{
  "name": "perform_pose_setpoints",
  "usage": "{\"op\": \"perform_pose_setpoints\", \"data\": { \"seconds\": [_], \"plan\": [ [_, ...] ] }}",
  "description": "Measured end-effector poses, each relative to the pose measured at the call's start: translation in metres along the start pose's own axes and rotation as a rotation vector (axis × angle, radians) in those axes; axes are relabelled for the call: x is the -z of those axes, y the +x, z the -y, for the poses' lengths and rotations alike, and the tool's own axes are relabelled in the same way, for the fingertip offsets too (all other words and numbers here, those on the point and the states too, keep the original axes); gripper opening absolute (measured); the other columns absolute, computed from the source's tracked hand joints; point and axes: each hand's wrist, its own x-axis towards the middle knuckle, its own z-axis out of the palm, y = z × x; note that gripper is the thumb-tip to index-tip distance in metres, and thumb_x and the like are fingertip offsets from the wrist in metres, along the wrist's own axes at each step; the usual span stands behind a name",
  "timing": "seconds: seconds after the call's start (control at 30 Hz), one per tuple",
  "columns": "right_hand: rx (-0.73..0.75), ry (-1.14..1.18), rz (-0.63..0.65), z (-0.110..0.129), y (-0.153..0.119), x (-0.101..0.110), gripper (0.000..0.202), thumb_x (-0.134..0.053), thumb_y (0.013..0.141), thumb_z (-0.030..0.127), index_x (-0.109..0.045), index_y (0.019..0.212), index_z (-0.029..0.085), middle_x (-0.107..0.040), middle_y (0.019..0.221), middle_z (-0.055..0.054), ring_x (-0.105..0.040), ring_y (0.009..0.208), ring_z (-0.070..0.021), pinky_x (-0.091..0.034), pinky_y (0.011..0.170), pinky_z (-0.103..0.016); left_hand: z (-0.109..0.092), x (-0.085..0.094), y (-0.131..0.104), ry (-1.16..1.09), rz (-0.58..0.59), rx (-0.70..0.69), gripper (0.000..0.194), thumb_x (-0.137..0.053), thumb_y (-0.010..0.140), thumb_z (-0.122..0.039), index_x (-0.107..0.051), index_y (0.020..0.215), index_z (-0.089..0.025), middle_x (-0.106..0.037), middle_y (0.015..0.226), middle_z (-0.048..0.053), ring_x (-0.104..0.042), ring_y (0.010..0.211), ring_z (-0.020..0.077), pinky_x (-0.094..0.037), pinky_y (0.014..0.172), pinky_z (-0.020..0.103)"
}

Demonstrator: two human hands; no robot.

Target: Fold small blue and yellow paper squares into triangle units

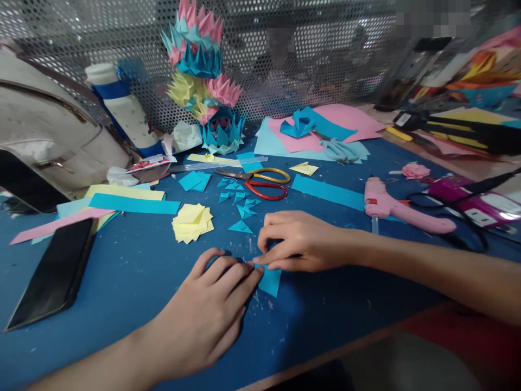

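Observation:
A small piece of blue paper (271,281) lies on the table under my fingertips. My left hand (222,304) has its fingers curled together, with the tips pressing on the paper's upper left edge; the thumb is hidden. From the other side, my right hand (299,241) is closed, its fingertips pinching the same paper along the top edge. Just beyond my fingers are several small folded blue triangles (241,226). A pile of yellow paper squares (192,222) sits to the left of them.
Red-and-yellow-handled scissors (266,184) lie behind the triangles. A pink glue gun (399,209) stands beyond my right forearm. On the left are a phone (55,271) and paper strips (134,203). A folded-paper tower (199,70) and a bottle (122,108) stand at the back.

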Motion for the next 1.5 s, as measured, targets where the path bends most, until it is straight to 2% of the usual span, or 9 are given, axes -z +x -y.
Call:
{"op": "perform_pose_setpoints", "data": {
  "seconds": [0.13, 0.23, 0.33, 0.43, 0.8, 1.03, 1.2, 1.33, 1.5],
  "plan": [
    [-0.055, -0.066, 0.126, 0.005, -0.001, 0.018, 0.027, -0.056, 0.099, 0.029, -0.075, 0.083, 0.020, -0.065, 0.081, -0.003, -0.047, 0.080, -0.0165, -0.035, 0.073, -0.031, 0.000, 0.000, -0.001, 0.015, -0.030, -0.009, 0.048, -0.042, 0.099, -0.020, -0.044, 0.146, -0.012, -0.058, 0.132, 0.010, -0.050, 0.114, 0.0275, -0.025, 0.107, 0.049],
    [-0.095, -0.071, 0.152, 0.005, -0.003, 0.024, 0.027, -0.055, 0.100, 0.029, -0.074, 0.083, 0.020, -0.065, 0.077, -0.002, -0.049, 0.078, -0.0158, -0.035, 0.072, -0.030, 0.000, -0.001, 0.000, 0.002, -0.065, -0.005, 0.047, -0.042, 0.100, -0.019, -0.044, 0.146, -0.014, -0.059, 0.130, 0.009, -0.051, 0.114, 0.0266, -0.025, 0.107, 0.049],
    [-0.044, -0.030, 0.061, 0.001, -0.004, 0.020, 0.024, -0.058, 0.099, 0.037, -0.072, 0.092, 0.020, -0.069, 0.086, -0.002, -0.054, 0.082, -0.0148, -0.038, 0.074, -0.029, 0.000, -0.002, 0.000, -0.019, -0.095, -0.004, 0.046, -0.041, 0.101, -0.019, -0.044, 0.147, -0.015, -0.061, 0.129, 0.008, -0.052, 0.114, 0.0254, -0.025, 0.109, 0.049],
    [0.027, 0.032, 0.079, 0.001, -0.001, 0.013, 0.027, -0.063, 0.095, 0.044, -0.068, 0.095, 0.018, -0.067, 0.087, -0.002, -0.055, 0.082, -0.0143, -0.040, 0.073, -0.027, 0.001, -0.003, 0.001, -0.035, -0.113, -0.008, 0.047, -0.042, 0.101, -0.019, -0.043, 0.148, -0.016, -0.059, 0.133, 0.009, -0.052, 0.119, 0.0255, -0.026, 0.110, 0.049],
    [0.190, -0.256, 0.120, 0.007, -0.002, 0.006, 0.026, -0.043, 0.103, 0.028, -0.065, 0.093, 0.021, -0.064, 0.091, -0.002, -0.047, 0.077, -0.0164, -0.032, 0.066, -0.033, 0.000, -0.007, -0.004, -0.024, -0.149, -0.053, 0.045, -0.041, 0.103, -0.019, -0.045, 0.147, -0.014, -0.057, 0.142, 0.008, -0.048, 0.131, 0.0231, -0.021, 0.118, 0.048],
    [0.071, 0.004, 0.140, 0.001, 0.000, 0.008, 0.015, -0.060, 0.097, 0.033, -0.067, 0.093, 0.021, -0.062, 0.088, -0.002, -0.050, 0.081, -0.0158, -0.036, 0.073, -0.029, 0.001, -0.005, -0.002, 0.012, -0.120, -0.049, 0.042, -0.043, 0.103, -0.021, -0.051, 0.143, -0.019, -0.061, 0.135, 0.008, -0.052, 0.127, 0.0245, -0.023, 0.118, 0.050],
    [-0.163, 0.274, 0.093, 0.004, 0.001, 0.000, 0.016, -0.065, 0.095, 0.030, -0.069, 0.086, 0.018, -0.061, 0.082, -0.001, -0.054, 0.081, -0.0133, -0.039, 0.073, -0.025, 0.001, -0.003, -0.002, 0.019, -0.110, -0.057, 0.045, -0.041, 0.103, -0.021, -0.046, 0.148, -0.021, -0.059, 0.138, 0.007, -0.050, 0.129, 0.0248, -0.017, 0.120, 0.050],
    [-0.333, 0.266, 0.063, 0.009, 0.002, -0.004, 0.014, -0.070, 0.090, 0.026, -0.068, 0.080, 0.017, -0.060, 0.079, 0.000, -0.054, 0.080, -0.0133, -0.037, 0.072, -0.025, 0.002, -0.003, -0.002, -0.004, -0.109, -0.059, 0.046, -0.043, 0.103, -0.021, -0.045, 0.149, -0.020, -0.060, 0.136, 0.007, -0.051, 0.128, 0.0248, -0.019, 0.119, 0.050],
    [-0.381, 0.226, 0.056, 0.014, 0.002, -0.005, 0.012, -0.072, 0.089, 0.024, -0.066, 0.081, 0.017, -0.060, 0.079, 0.001, -0.053, 0.080, -0.0133, -0.035, 0.071, -0.026, 0.002, -0.005, -0.001, -0.037, -0.120, -0.076, 0.046, -0.042, 0.102, -0.018, -0.045, 0.148, -0.016, -0.062, 0.134, 0.006, -0.051, 0.128, 0.0230, -0.012, 0.121, 0.047]
  ]
}}
